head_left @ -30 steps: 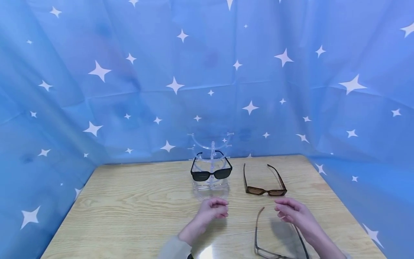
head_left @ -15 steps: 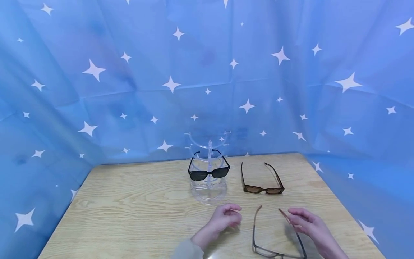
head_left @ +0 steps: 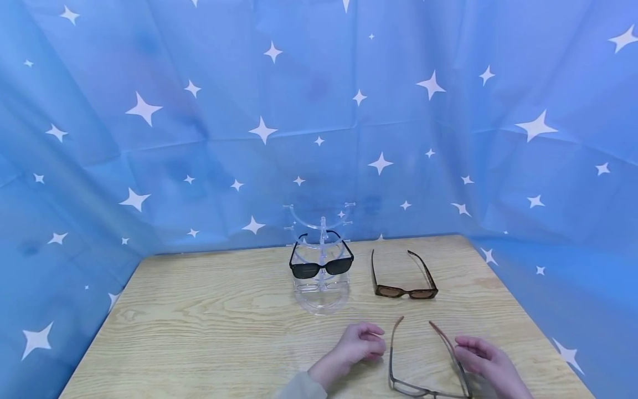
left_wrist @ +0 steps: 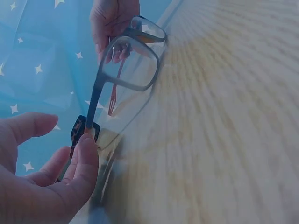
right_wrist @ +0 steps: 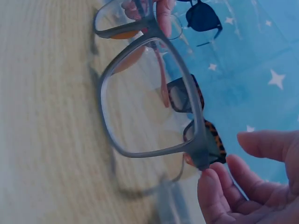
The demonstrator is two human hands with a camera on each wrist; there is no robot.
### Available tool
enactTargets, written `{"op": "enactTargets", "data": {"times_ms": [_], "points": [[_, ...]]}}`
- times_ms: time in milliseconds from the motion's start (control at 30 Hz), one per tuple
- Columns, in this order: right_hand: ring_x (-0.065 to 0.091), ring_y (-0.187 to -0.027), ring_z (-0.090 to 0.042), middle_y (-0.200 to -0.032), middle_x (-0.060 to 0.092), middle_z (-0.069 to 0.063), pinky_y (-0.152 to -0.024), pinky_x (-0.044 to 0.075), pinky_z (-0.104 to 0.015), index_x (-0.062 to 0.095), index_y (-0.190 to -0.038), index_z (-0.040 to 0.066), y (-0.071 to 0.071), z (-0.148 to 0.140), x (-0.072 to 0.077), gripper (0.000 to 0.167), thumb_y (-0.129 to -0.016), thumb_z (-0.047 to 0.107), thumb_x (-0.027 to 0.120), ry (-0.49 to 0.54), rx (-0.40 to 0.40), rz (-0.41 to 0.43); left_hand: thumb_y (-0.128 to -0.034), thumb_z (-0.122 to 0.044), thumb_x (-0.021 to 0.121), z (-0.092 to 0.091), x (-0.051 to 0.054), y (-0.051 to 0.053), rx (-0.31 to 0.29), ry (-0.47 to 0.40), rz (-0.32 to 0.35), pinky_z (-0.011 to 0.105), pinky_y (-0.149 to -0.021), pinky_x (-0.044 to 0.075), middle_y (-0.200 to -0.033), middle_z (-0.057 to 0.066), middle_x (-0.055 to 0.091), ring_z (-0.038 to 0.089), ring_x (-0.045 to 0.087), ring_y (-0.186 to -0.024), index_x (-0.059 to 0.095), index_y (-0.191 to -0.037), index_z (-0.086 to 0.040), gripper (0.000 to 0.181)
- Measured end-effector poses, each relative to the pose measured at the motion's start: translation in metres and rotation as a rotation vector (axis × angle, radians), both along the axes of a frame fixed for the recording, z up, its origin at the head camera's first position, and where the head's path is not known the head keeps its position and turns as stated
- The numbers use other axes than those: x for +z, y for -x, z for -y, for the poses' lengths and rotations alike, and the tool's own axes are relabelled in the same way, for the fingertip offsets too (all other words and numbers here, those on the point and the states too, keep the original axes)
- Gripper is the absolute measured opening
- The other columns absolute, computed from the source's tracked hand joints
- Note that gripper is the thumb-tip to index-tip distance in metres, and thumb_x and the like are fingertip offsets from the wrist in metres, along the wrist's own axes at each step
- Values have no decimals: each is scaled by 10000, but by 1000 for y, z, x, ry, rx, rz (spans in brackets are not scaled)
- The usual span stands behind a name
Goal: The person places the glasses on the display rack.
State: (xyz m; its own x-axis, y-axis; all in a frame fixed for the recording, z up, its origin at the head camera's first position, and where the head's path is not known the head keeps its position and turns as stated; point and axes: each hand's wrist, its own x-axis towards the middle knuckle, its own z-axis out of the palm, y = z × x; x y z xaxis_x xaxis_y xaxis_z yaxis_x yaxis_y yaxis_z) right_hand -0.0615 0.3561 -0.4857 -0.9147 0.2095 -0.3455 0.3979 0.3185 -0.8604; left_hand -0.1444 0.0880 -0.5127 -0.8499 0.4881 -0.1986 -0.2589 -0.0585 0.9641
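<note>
A pair of grey-framed eyeglasses with clear lenses and reddish-brown temple tips lies unfolded near the table's front edge, in the head view. My left hand is just left of one temple. On the other side, my right hand is at the opposite temple, close to the hinge. Both wrist views show the thumb well apart from the other fingers. In the right wrist view the fingertips reach the corner of the grey frame, apparently touching it. The left fingertips are near a temple; contact is unclear.
Tortoiseshell sunglasses lie unfolded behind the eyeglasses. Left of them stands a clear tiered display stand, with black sunglasses on one tier. A blue star-patterned cloth hangs behind the wooden table.
My left hand has moved right and toward me, to the eyeglasses' left temple. My right hand has moved right and nearer, from above the eyeglasses to beside the right temple.
</note>
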Motion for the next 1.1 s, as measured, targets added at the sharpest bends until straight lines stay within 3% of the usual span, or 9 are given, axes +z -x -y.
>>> {"op": "enactTargets", "data": {"times_ms": [233, 400, 733, 900, 1100], "points": [[579, -809, -19, -996, 652, -66, -706, 512, -220, 502, -1223, -138, -3, 2, -11, 452, -888, 138, 629, -59, -44, -6, -718, 97, 628, -7, -2, -5, -35, 30, -10, 306, -648, 571, -810, 72, 665, 104, 618, -657, 607, -1009, 76, 293], [603, -783, -33, -938, 675, -57, -696, 516, -210, 543, -1187, -132, -4, 1, -17, 440, -834, 101, 666, -38, -94, 21, -718, 123, 634, -12, -2, -9, -31, 38, -12, 301, -620, 572, -790, 90, 669, 104, 608, -624, 616, -973, 57, 264], [625, -784, -121, -875, 670, -38, -678, 539, -266, 590, -1116, -117, -2, -1, -21, 395, -802, 90, 711, 65, -160, 54, -718, 146, 630, -18, -10, -10, 1, 73, -4, 280, -571, 564, -734, 70, 649, 109, 591, -591, 607, -946, 15, 264], [640, -788, -144, -871, 676, -51, -682, 548, -292, 604, -1099, -111, -3, 1, -21, 350, -807, 58, 699, 115, -175, 56, -722, 146, 629, -16, -10, -10, 5, 66, 0, 267, -561, 560, -733, 67, 651, 106, 587, -578, 611, -948, 19, 260], [647, -805, -130, -896, 680, -11, -698, 550, -293, 671, -1056, 33, -5, 0, -15, 240, -822, 84, 687, 229, -106, 45, -711, 151, 620, -7, -4, -10, 20, -7, 37, 203, -522, 534, -730, 53, 660, 76, 553, -512, 604, -966, 25, 284]]}}
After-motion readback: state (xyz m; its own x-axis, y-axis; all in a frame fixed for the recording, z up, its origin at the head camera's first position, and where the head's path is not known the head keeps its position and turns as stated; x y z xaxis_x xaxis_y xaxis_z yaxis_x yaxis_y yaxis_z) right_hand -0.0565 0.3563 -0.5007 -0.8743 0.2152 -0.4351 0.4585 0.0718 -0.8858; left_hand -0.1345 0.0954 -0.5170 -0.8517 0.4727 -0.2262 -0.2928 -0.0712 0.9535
